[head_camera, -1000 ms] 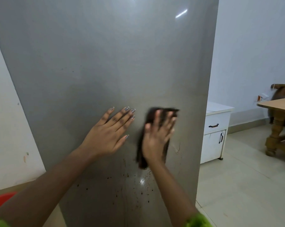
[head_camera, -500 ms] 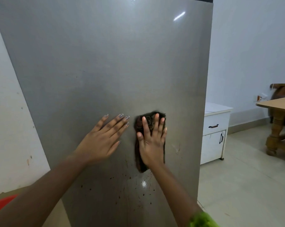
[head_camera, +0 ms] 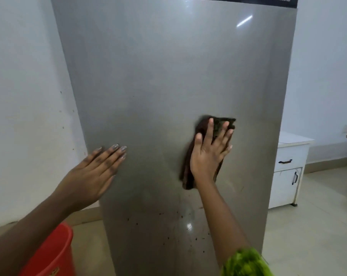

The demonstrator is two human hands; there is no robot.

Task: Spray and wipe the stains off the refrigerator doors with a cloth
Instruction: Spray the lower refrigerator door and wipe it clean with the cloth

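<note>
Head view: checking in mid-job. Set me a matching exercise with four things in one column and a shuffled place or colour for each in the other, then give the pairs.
Things:
1. cloth
2. stains
3. bucket
4. cabinet

Descriptions:
A. red, at the lower left of the view
B. white, to the right of the refrigerator door
C. dark brown, pressed to the door under the right hand
D. dark specks low on the door, below the cloth

Pairs: 1-C; 2-D; 3-A; 4-B
</note>
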